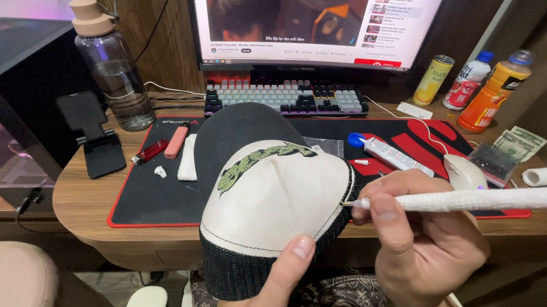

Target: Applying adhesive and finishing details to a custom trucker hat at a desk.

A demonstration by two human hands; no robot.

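I hold a cream and black cap with a green embroidered patch over my lap, in front of the desk. My left hand supports it from below, thumb pressed on the cream panel. My right hand grips a white wrapped pen-like tool, its metal tip touching the cap's right seam where cream meets black mesh.
On the black and red desk mat lie a white glue tube, lighter, pink eraser and white mouse. Behind are a keyboard, monitor, water bottle, phone stand, drink bottles, a can, banknotes and a computer case.
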